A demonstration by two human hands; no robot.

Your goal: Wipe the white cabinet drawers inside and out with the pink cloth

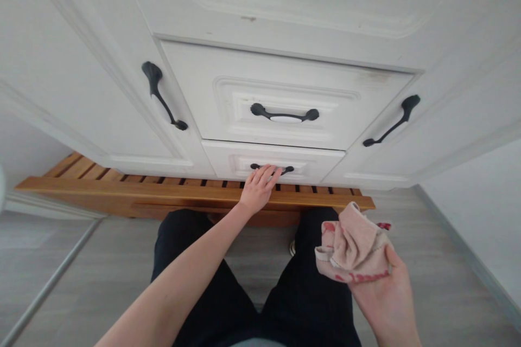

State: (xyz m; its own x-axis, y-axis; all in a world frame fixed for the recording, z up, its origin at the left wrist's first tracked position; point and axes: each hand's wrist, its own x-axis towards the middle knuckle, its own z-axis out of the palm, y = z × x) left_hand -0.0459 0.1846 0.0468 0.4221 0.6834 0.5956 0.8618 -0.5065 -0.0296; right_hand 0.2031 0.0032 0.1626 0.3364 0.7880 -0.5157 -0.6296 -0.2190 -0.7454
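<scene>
Head view: left hand [257, 191] is on the lower handle [288, 169], fingers nearly straight & slightly apart, laid over its left/mid part; can't tell if the fingertips hook behind the bar or just touch it. Right hand's [386, 295] grip is closed w/ the thumb on a bunched pink cloth [354, 246] w/ red marks, held up at near right, well apart from the lower drawer [321, 160]. That drawer looks flush or nearly so. Upper drawer [183, 65] w/ its handle [285, 117] is just above; tall door handles stand left [163, 98] & right [394, 122]. Slatted wood platform [122, 191] runs below the drawers, knees [317, 227] at its near edge, gray floor [439, 260] beyond its right end.

For good handling: fingers centered on the bar, force even & straight, no sideways twist, b/c an off-center load could make the drawer bind. Fingertips should stay clear of the seam & the platform edge, esp. as room there looks tight. Cloth is best kept gathered, loose folds up off the floor & away from the drawer front.

Hard to see: mid part of lower handle (under the fingers), undersides of those fingers, most of the right hand's fingers (behind cloth), drawer insides. Both arms are cut off at the near edge; cabinet top is out of frame. Pic's a bit soft, so the red pattern can't be read.
</scene>
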